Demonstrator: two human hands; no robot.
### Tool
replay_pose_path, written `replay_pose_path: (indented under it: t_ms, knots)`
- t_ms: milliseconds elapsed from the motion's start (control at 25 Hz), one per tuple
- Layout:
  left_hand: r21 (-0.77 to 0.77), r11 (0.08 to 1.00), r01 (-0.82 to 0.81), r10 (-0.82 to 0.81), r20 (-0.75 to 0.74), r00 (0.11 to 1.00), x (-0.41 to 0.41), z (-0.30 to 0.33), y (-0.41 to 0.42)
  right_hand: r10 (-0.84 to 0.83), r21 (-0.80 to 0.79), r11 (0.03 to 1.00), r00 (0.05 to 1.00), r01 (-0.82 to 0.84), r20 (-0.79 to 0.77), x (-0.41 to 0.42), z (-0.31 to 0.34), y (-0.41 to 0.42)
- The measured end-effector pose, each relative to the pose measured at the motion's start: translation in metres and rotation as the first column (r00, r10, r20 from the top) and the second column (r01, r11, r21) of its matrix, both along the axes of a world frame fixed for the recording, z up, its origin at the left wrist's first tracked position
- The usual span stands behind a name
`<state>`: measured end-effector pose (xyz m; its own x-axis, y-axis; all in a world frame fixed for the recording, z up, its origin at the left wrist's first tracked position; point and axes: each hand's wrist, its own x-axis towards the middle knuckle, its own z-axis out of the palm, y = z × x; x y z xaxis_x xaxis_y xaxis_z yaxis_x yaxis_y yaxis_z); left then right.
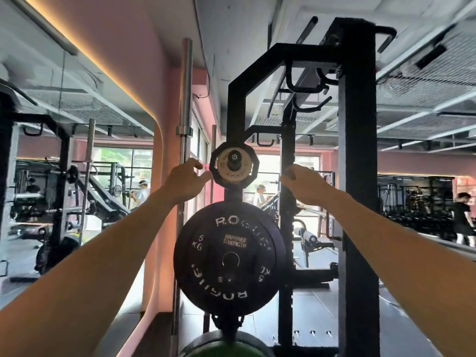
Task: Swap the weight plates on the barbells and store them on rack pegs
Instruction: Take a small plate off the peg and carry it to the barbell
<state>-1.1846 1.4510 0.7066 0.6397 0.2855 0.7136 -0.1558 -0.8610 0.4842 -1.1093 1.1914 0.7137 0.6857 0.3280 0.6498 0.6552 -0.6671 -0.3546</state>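
1. The left hand point(184, 180) is raised at centre frame, its fingers point(197, 164) loosely spread and holding nothing; the tips reach just beside the left edge of the small plates, though contact cannot be told.
2. The right hand point(301, 185) hangs at the same height, well to the right of those plates, fingers loosely curled and empty, just in front of the rack upright point(287, 176).
3. Between the hands, a pale Rogue change plate point(228, 166) sits on the upper peg point(234, 157), in front of a small black many-sided plate point(213, 167); both appear pushed fully back, probably so they cannot slide off.
4. Below, at lower centre, a black 5 kg Rogue bumper plate point(229, 256) hangs on its own peg, larger plates low for stability, it seems.
5. A green plate point(221, 350) peeks in at the bottom edge.
6. A bare barbell point(186, 99) stands upright at left of centre.
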Motion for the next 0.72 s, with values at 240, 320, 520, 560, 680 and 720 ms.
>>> replay_pose_path:
  t_ms: [240,320,520,560,680,720]
  knots:
    - [0.018,0.999,-0.047,0.047,0.005,0.999,0.074,0.014,0.027,0.06,0.039,0.997,0.998,-0.059,-0.004,0.083,0.011,0.034]
    - [0.034,0.999,-0.037,0.036,0.023,0.999,0.107,0.019,0.036,0.051,0.058,0.997,0.999,-0.051,-0.002,0.111,0.012,0.048]
    - [0.081,0.997,-0.007,0.002,0.064,0.998,0.187,0.039,0.057,0.063,0.155,0.986,0.998,-0.059,-0.019,0.185,0.029,0.088]
    - [0.089,0.996,-0.006,-0.001,0.073,0.997,0.2,0.043,0.061,0.077,0.176,0.982,0.997,-0.074,-0.013,0.197,0.034,0.096]
    - [0.082,0.997,-0.006,-0.002,0.089,0.996,0.24,0.051,0.076,0.097,0.167,0.982,0.995,-0.094,-0.011,0.227,0.042,0.122]
    - [0.082,0.996,-0.014,0.006,0.099,0.995,0.252,0.054,0.08,0.103,0.173,0.98,0.995,-0.098,-0.017,0.236,0.043,0.131]
